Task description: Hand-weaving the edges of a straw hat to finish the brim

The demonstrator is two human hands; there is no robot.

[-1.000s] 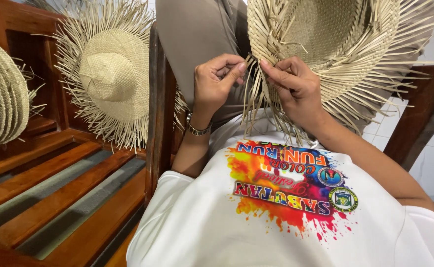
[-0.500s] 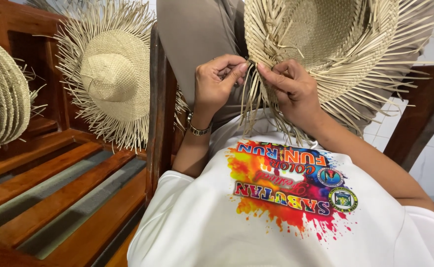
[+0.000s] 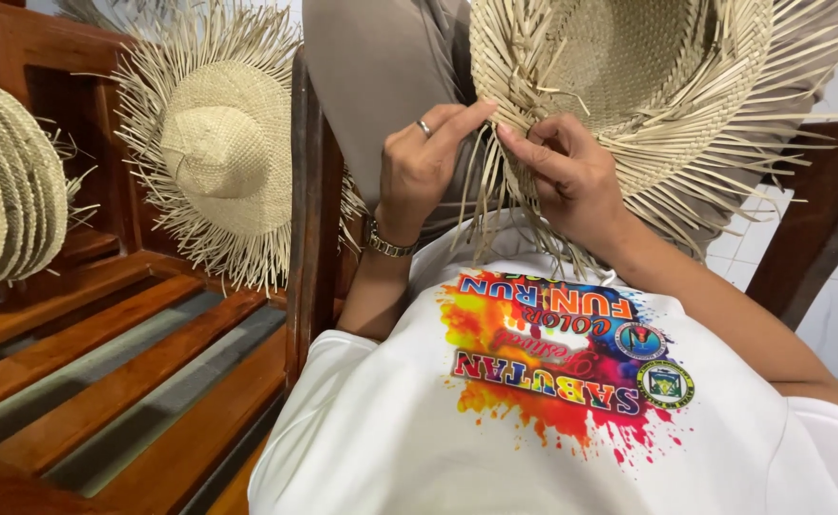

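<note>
Fingertips of both hands, left [image 3: 419,167] and right [image 3: 571,176], pinched loose strands on the straw hat [image 3: 629,86], whose brim lay just above them, strands hanging downward.

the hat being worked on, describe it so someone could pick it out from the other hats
Past the white printed shirt, both hands meet at a straw hat held hollow side up. Unlike the fringed hat on the wooden bench and the stacked hats, it shows its inside.
</note>
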